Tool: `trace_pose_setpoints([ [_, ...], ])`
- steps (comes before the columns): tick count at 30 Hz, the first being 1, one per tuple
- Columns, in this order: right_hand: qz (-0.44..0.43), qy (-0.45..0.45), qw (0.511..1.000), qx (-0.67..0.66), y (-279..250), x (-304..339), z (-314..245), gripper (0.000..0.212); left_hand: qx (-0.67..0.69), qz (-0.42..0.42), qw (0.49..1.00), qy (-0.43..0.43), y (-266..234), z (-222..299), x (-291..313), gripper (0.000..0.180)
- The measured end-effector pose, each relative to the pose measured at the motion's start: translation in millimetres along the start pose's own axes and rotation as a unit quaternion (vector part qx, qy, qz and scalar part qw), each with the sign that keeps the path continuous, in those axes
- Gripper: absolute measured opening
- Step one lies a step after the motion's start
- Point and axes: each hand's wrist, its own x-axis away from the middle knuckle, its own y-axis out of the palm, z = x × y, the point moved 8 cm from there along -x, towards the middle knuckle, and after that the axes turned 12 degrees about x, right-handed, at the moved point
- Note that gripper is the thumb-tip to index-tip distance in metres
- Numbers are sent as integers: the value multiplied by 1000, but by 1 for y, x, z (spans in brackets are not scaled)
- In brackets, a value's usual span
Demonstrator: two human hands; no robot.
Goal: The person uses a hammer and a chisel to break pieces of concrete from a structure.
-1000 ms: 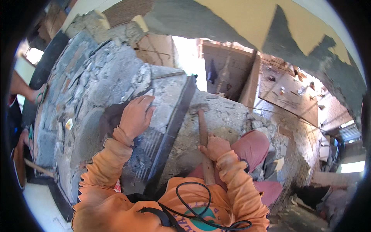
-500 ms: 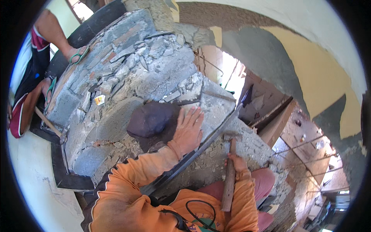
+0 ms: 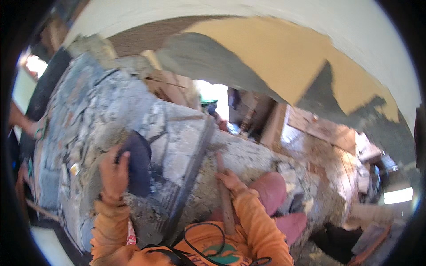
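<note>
My left hand (image 3: 116,170) grips a dark cap (image 3: 138,164) by its edge, raised over the broken concrete slab (image 3: 184,128); the picture is blurred here. In my right hand (image 3: 230,181) is a hammer (image 3: 225,206), held by its wooden handle. The hammer's head points away from me, close to the rubble beyond my knee, and the handle's lower end rests near my lap.
A dark metal edge (image 3: 188,181) runs beside the slab. Loose rubble (image 3: 84,119) lies at left, with another person's sandalled foot (image 3: 39,129) at the far left. Beyond the slab, an opening (image 3: 215,95) shows boards and bright light. A peeling curved wall (image 3: 284,53) spans the top right.
My left hand was lying flat on the slab beside the cap; now it holds the cap up, further left. The whole view has swung right. My right hand still holds the hammer.
</note>
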Motion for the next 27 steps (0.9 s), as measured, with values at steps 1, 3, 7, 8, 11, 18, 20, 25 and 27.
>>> trace_pose_setpoints([
  [1,0,-1,997,78,-1,4,-15,39,63,-5,998,17,-4,19,-4,23],
  [3,-7,-12,988,153,1,1,-22,53,191,-4,981,14,-5,47,-9,25],
  [7,11,-66,972,225,8,17,-53,42,418,-86,904,-27,17,68,-10,28],
  [8,35,-77,976,201,2,20,-49,40,502,-80,860,-52,33,66,-12,29],
  [11,38,-202,974,96,3,55,-65,41,451,-97,885,61,59,67,-23,33],
  [18,77,-376,902,-200,-57,225,-128,48,405,-278,871,15,245,153,49,33],
  [20,101,-373,881,-273,-90,235,-124,51,350,-371,848,147,269,214,79,33],
  [25,203,-222,871,-389,-150,313,-59,49,669,-492,497,-252,303,300,147,41],
  [27,284,-99,892,-338,-172,362,-13,42,492,-628,602,-23,334,296,177,59],
])
